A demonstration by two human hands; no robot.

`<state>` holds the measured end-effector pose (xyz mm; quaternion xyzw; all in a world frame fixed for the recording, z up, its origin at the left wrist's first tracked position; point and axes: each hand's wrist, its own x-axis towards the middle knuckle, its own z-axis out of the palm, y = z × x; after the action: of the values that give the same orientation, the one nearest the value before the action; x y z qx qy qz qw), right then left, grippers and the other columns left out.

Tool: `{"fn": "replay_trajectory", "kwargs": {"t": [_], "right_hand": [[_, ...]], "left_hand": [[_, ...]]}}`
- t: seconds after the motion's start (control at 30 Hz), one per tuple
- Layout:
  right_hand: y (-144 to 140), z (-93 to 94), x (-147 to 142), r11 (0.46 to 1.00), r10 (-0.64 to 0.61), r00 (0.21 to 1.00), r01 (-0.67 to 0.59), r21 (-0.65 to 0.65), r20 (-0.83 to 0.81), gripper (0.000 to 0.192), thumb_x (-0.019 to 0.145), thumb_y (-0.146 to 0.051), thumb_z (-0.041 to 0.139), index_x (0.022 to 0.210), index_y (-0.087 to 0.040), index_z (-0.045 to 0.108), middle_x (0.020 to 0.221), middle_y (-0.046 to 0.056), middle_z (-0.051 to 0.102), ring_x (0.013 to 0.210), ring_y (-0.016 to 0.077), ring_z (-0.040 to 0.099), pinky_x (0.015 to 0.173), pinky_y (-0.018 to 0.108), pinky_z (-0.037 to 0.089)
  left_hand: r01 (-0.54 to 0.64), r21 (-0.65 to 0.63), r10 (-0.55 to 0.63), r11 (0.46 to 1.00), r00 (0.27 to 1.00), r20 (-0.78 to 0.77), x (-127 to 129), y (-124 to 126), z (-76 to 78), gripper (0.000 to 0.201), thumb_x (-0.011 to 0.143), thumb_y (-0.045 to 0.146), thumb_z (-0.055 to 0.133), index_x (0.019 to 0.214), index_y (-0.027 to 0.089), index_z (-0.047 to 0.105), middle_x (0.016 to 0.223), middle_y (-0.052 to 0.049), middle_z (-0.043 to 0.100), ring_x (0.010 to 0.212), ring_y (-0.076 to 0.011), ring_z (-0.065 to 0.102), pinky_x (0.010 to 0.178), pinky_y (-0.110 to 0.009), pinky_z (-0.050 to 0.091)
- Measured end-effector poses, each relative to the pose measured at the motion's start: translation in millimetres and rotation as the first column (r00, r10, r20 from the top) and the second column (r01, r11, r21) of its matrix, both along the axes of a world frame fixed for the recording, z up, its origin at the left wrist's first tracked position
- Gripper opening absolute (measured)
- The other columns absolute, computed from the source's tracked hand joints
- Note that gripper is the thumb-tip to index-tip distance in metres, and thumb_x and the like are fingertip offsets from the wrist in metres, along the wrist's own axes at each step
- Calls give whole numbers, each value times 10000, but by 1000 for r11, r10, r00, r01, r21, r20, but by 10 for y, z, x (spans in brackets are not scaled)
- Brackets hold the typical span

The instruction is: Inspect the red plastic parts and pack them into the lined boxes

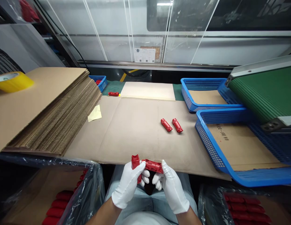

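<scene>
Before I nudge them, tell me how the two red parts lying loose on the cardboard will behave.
The two red parts look rounded and ribbed, so they would probably roll sideways if pushed. They seem like small moulded plastic, likely light and stiff. The flat cardboard sheet offers little to stop them.

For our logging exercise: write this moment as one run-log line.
left hand: holds red part | right hand: holds same part | two red parts: on cardboard

cardboard stack (42, 109) off to the left, two baskets (207, 145) on the right, two loose parts (171, 125) lying between, tape roll (12, 82) on the stack
</scene>
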<state>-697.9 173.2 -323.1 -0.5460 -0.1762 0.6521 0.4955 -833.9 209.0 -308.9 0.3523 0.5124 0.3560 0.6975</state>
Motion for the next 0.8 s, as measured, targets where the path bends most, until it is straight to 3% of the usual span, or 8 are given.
{"fn": "replay_trajectory", "kwargs": {"t": [0.17, 0.67, 0.8], "right_hand": [[6, -11, 10, 1000, 4, 1000, -4, -10, 5, 676, 740, -754, 530, 934, -110, 606, 498, 33, 615, 376, 81, 480, 383, 159, 352], [47, -63, -16, 1000, 11, 1000, -11, -29, 7, 653, 729, -773, 520, 748, -123, 589, 492, 30, 593, 383, 74, 471, 395, 171, 348], [8, -21, 42, 990, -25, 960, -16, 143, 280, 491, 794, -621, 591, 966, -162, 630, 787, 54, 704, 622, 99, 608, 572, 192, 485]], "left_hand": [[-6, -21, 6, 1000, 1000, -5, 2, 15, -3, 666, 624, 695, 728, 818, 70, 604, 572, -41, 583, 449, -121, 537, 390, -198, 383], [-25, -13, 24, 1000, 998, -52, 8, 59, -13, 593, 653, 661, 712, 759, 90, 589, 561, -42, 574, 459, -126, 531, 411, -208, 393], [-39, 68, 43, 997, 997, -69, -35, 117, -4, 565, 699, 644, 696, 795, 97, 590, 579, -39, 584, 465, -114, 515, 440, -209, 397]]}}
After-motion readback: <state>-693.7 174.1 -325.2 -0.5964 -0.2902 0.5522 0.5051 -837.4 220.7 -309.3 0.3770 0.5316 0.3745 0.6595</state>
